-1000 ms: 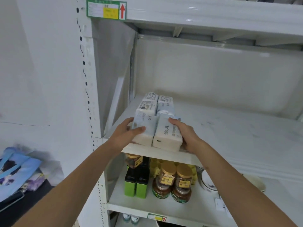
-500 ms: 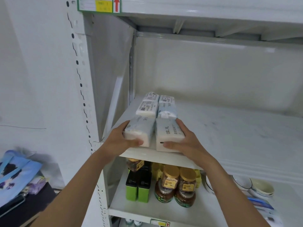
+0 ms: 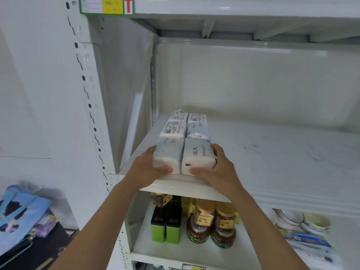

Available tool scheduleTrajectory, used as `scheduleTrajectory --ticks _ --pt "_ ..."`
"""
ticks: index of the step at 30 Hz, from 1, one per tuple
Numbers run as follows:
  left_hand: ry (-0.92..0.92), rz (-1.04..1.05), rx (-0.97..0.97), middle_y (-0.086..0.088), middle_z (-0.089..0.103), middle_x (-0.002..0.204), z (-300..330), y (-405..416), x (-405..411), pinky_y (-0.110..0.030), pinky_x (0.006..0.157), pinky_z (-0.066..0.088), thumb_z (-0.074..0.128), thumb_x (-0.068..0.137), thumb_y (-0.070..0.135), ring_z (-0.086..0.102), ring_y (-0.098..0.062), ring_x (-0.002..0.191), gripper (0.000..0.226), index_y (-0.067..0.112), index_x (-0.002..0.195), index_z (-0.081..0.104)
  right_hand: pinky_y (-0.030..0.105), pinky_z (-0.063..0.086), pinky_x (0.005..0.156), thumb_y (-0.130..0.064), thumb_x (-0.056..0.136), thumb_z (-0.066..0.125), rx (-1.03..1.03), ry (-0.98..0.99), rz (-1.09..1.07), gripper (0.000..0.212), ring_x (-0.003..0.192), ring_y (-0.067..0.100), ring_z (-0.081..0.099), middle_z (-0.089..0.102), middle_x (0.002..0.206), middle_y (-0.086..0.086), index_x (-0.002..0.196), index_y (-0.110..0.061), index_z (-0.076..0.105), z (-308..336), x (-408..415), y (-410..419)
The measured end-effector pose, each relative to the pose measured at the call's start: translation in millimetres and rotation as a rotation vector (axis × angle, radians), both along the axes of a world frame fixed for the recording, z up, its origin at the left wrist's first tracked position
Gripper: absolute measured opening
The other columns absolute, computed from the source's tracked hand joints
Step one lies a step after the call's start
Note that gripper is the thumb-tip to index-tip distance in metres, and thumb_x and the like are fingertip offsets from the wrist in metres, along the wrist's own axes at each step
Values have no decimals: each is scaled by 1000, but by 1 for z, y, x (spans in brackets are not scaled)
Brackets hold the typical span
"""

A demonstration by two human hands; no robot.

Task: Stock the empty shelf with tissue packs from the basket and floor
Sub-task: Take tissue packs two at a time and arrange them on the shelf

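Two rows of tissue packs lie on the left end of the white shelf [image 3: 272,152], running front to back. My left hand [image 3: 145,169] grips the front left tissue pack [image 3: 168,154], pale blue and white, from its left side with the thumb on its front face. My right hand [image 3: 218,170] holds the front right tissue pack [image 3: 197,154], white with printed characters, from its right side. Both front packs rest on the shelf at its front edge, side by side and touching. Behind them lie several more packs [image 3: 176,127] with barcode labels. No basket is in view.
The shelf's left side panel [image 3: 124,84] stands close to the packs. On the shelf below stand green tins [image 3: 165,227], brown jars with yellow lids [image 3: 212,223] and stacked bowls [image 3: 303,221]. A blue bag [image 3: 17,215] lies at the lower left.
Both hands have pushed the two front packs further onto the shelf, against the packs behind. The packs now sit level, and my thumbs have come round to their front faces.
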State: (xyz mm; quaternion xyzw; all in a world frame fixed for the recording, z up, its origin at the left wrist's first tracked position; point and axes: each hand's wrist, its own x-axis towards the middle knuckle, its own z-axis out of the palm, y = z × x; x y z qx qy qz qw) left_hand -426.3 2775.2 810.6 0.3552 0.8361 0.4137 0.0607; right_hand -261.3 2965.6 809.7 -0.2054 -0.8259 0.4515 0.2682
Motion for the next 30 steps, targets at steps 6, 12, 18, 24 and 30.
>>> scheduleTrajectory --ticks 6,12,18,24,30 --pt "-23 30 -48 0 56 139 2 5 -10 -32 92 39 87 73 52 53 -21 118 95 22 149 38 44 56 102 -44 64 95 58 -25 -69 107 121 20 62 58 142 -6 152 -33 37 -1 -7 -3" --pt "-43 52 -77 -1 57 142 5 14 -16 -33 95 38 86 73 52 53 -25 127 94 24 150 39 35 53 101 -46 67 92 93 -35 -132 104 125 19 59 57 140 -10 154 -31 38 -4 -17 -4" --pt "31 131 -40 -1 61 140 3 14 -5 -40 103 43 87 71 53 55 -28 128 91 22 147 45 42 57 89 -58 69 84 126 -109 -196 105 117 27 65 63 136 -4 154 -34 27 -5 -20 -11" --pt "97 226 14 -10 57 142 1 12 13 -43 106 44 88 71 49 52 -32 131 96 14 149 44 43 59 88 -60 75 80 197 -147 -231 115 117 30 65 62 136 6 161 -30 9 -8 -11 -20" --pt "130 367 136 -15 39 154 -20 10 31 -48 119 36 85 78 43 38 -35 144 105 6 157 27 48 49 106 -55 98 54 492 -240 -406 92 121 36 59 65 129 19 162 -1 15 -23 12 -35"
